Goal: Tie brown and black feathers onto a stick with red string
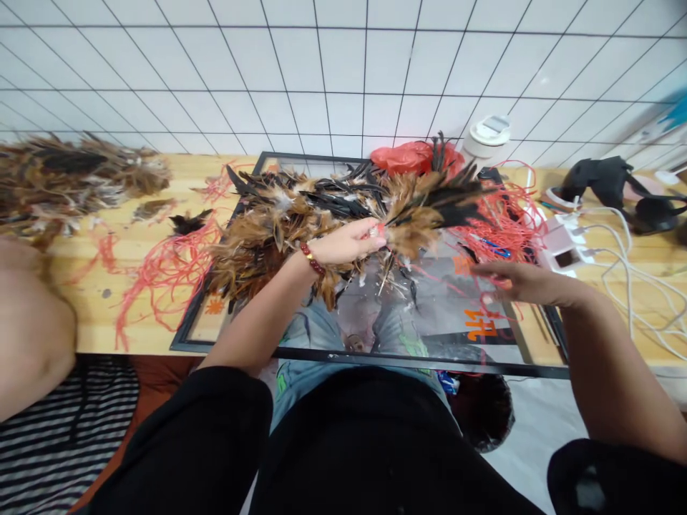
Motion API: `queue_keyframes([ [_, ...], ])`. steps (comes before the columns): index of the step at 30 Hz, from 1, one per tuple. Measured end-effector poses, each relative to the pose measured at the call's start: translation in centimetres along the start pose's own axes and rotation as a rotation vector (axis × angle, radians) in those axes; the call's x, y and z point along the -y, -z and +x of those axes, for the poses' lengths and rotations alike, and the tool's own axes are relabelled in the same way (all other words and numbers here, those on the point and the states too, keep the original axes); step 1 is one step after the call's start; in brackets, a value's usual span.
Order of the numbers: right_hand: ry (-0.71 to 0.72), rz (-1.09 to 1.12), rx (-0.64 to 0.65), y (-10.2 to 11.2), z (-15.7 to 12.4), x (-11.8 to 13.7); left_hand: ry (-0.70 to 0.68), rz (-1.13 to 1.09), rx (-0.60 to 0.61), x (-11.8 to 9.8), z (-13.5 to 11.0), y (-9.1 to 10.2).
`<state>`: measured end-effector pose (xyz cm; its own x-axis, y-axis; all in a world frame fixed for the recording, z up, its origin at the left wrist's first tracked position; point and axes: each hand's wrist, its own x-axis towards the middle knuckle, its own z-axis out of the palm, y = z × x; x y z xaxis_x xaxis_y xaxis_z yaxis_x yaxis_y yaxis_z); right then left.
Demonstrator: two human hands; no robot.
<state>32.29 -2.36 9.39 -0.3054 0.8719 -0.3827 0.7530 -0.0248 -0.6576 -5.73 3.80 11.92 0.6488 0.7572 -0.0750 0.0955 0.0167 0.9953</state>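
Note:
My left hand (351, 242), with a beaded bracelet at the wrist, is closed around the bound base of a feather bunch (429, 207). The bunch is brown and black, and its tips fan out to the right. Under and behind that hand lies a wide heap of similar feathers (279, 222) on a glass panel with a black frame (333, 355). Further right, my right hand (518, 284) is above the panel, fingers pinched on a thin pink string (484, 304) that hangs down from them. Its fingertips are a little blurred.
Pink string lies tangled at right (507, 222) and left (172, 261). A red plastic bag (402, 156) and a white lidded container (487, 136) stand by the tiled wall. White cables (627, 250) run at right. Another person's arm (32, 322) and more feathers (69, 179) are at left.

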Motion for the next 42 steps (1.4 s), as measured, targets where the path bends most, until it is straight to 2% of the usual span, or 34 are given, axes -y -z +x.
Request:
queue_keyframes([
  [1,0.045,0.066,-0.122,-0.5,0.3,1.5,0.03,-0.113,0.026,-0.1,0.6,-0.5],
  [3,0.181,0.299,-0.259,-2.1,1.9,4.9,0.077,-0.325,0.061,-0.2,1.8,-1.7],
  [6,0.374,0.634,-0.275,-5.4,5.4,9.1,0.108,-0.579,0.073,-0.5,3.3,-3.0],
  [8,0.339,0.846,-0.208,-7.1,7.5,10.3,0.114,-0.717,0.061,-0.4,4.0,-3.1],
  [11,0.199,1.127,-0.151,-8.0,9.3,10.2,0.117,-0.893,0.035,0.2,4.8,-2.5],
  [15,0.133,1.356,-0.227,-7.6,10.4,9.5,0.151,-1.029,0.01,1.8,6.0,-1.8],
  [17,0.088,1.411,-0.18,-7.2,10.8,9.5,0.164,-1.065,-0.005,2.4,6.6,-1.9],
  [22,0.022,1.412,0.048,-6.0,11.1,9.7,0.157,-1.103,-0.005,3.2,7.3,-1.9],
  [25,0.014,1.418,0.127,-5.8,11.0,9.8,0.149,-1.115,-0.064,3.9,7.3,-1.6],
  [28,0.018,1.374,0.085,-6.7,11.3,9.9,0.101,-1.174,-0.155,4.5,7.4,-1.3],
  [33,0.008,1.18,-0.118,-8.0,12.2,9.1,0.01,-1.257,-0.271,4.9,7.8,-0.5],
  [35,0.013,0.951,-0.294,-7.2,12.8,8.2,-0.001,-1.257,-0.328,4.7,7.8,-0.1],
  [37,-0.013,0.585,-0.557,-5.6,13.5,7.1,0.01,-1.248,-0.368,4.4,7.6,0.3],
  [39,-0.146,0.186,-0.757,-3.9,14.5,6.1,0.023,-1.25,-0.374,4.0,7.4,0.6],
  [40,-0.242,0.023,-0.787,-3.2,15.1,5.7,0.028,-1.258,-0.371,3.8,7.4,0.6],
  [42,-0.412,-0.18,-0.745,-2.3,16.2,5.1,0.041,-1.279,-0.371,3.6,7.3,0.5],
])
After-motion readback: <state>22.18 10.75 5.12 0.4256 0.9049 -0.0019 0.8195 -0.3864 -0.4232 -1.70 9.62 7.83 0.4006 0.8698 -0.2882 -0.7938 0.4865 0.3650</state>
